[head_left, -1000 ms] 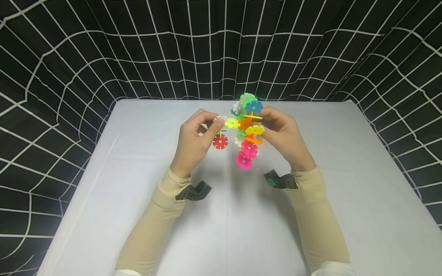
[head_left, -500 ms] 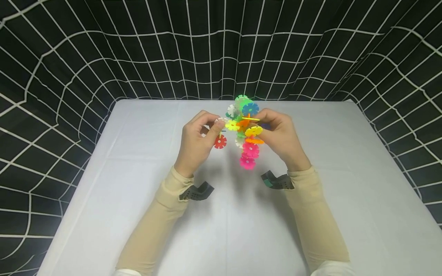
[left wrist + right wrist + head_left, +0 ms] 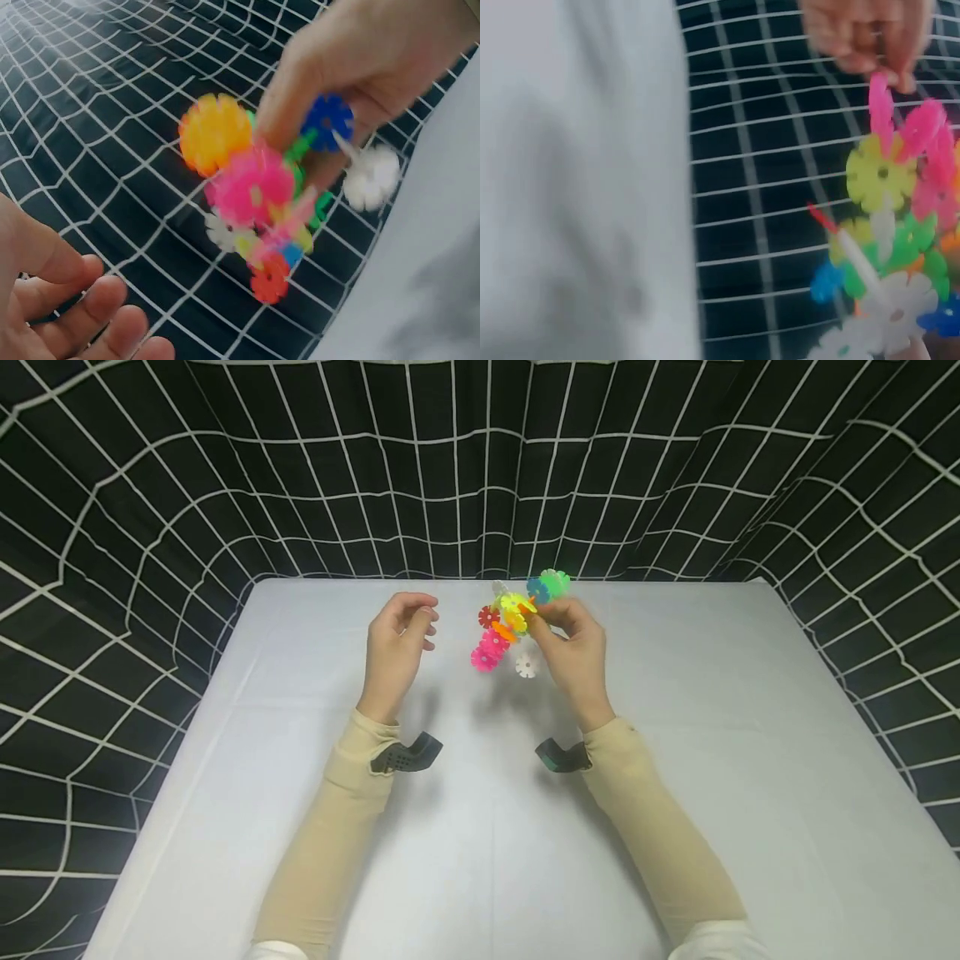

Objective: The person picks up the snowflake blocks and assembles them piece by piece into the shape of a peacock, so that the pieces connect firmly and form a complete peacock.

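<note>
My right hand (image 3: 573, 652) pinches a cluster of interlocking plastic snowflake discs (image 3: 513, 603) and holds it above the table. Its discs are yellow, orange, pink, red, white, green and blue. In the left wrist view a pink disc (image 3: 255, 186) and an orange disc (image 3: 217, 135) face the camera, somewhat blurred. A white disc (image 3: 527, 665) sticks out toward the near side. Apart from the cluster, to its left, my left hand (image 3: 396, 652) holds nothing, its fingers loosely bent. The right wrist view shows a yellow disc (image 3: 881, 174) below upright pink ones.
A white cloth-covered table (image 3: 480, 827) lies beneath both hands. Black curtain with a white grid (image 3: 480, 468) stands behind and at both sides. Each wrist carries a dark camera mount (image 3: 408, 753) over a beige sleeve.
My left hand has let go of the cluster and drawn back to the left. The right hand has moved left and turned the cluster, its pink end now pointing lower left.
</note>
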`<state>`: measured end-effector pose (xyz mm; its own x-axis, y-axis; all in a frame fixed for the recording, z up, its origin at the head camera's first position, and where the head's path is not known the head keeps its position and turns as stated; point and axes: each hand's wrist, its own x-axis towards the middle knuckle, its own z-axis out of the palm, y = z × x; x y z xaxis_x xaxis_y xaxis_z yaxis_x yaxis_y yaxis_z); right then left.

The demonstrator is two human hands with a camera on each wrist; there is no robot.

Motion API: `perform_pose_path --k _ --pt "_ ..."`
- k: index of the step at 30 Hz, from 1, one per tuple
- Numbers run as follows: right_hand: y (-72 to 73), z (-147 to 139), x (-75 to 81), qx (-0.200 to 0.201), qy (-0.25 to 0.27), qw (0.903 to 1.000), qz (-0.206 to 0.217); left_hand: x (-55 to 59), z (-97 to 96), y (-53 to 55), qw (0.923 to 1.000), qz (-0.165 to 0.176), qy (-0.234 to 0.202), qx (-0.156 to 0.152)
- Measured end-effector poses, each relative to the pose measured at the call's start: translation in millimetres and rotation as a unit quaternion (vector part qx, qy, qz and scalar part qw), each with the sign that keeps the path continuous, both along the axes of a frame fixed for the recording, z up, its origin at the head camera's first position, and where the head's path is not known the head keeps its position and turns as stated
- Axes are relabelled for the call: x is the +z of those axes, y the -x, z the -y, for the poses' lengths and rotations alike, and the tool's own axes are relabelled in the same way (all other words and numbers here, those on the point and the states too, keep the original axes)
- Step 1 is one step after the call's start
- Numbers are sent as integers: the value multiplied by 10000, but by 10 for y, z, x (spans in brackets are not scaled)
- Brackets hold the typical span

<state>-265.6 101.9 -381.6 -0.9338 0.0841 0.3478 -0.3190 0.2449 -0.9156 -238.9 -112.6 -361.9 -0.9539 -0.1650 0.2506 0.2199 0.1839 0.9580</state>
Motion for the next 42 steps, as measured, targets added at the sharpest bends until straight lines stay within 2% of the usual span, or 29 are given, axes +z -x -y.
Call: perform_pose_path --k 5,8,12,16,22,26,29,34,37,42 --pt "88 56 -235 -377 7 9982 461 -74 -14 40 9967 451 466 -496" --pt "108 86 -346 -400 -145 9957 821 -85 -14 39 9951 504 554 -641" --pt "131 108 -483 -363 -431 9923 1104 -75 3 32 9954 465 531 -652" --pt "131 129 -577 -367 -608 9903 1192 -66 15 34 9950 469 577 -662" --pt "91 190 -639 -316 -933 9852 1405 -54 17 39 9945 530 605 -668" --pt "78 197 -601 -2 -1104 9776 1795 -49 18 43 9947 540 542 -687" --pt "65 159 -483 486 -1478 9623 2233 -46 25 44 9947 540 546 -686" --pt "15 50 -214 1348 -2501 9175 2782 -42 43 52 9948 537 572 -643" --pt "-36 5 -97 1625 -3032 8960 2807 -40 60 55 9951 526 534 -642" --pt "-120 4 4 1754 -3696 8716 2701 -37 88 55 9951 566 527 -612"
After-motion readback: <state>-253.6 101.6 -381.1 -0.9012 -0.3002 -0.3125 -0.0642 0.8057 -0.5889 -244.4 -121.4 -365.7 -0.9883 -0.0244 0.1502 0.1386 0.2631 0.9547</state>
